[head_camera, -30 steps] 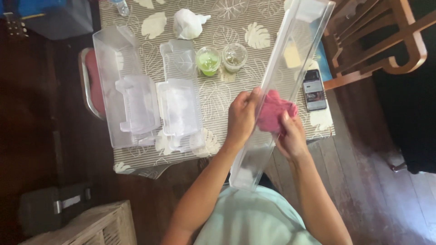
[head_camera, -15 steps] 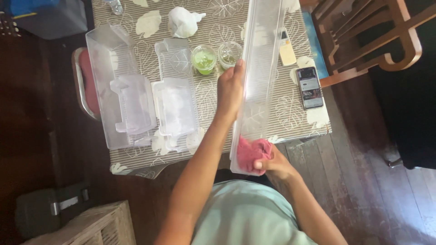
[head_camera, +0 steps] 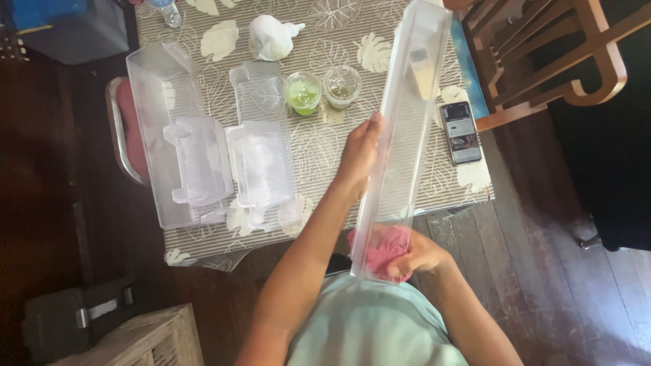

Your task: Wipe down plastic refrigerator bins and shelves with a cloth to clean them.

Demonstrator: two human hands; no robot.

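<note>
- A person stands at a small table, the left hand (head_camera: 359, 154) curled around the long edge of a clear plastic shelf bin (head_camera: 407, 129) — fingers and thumb clamped on its side wall, holding it tilted up off the table with its far end over the patterned tablecloth (head_camera: 325, 41).
- The right hand (head_camera: 413, 254) is bunched around a pink cloth (head_camera: 383, 249), pressing it into the bin's near end, close to the person's body; the fingers are closed on the cloth, partly seen through the clear plastic.
- By the look of it, the step in hand is wiping the inside of the bin, with the cloth now at the bottom corner.
- The next move would seem to call for a firm left grip while the cloth runs along the channel — the bin is long and light, and could swing toward the two plastic cups (head_camera: 322, 88) or the phone (head_camera: 461, 132) nearby.
- Other clear bins (head_camera: 183, 135) lie flat on the table to the left, well apart from both hands.
</note>
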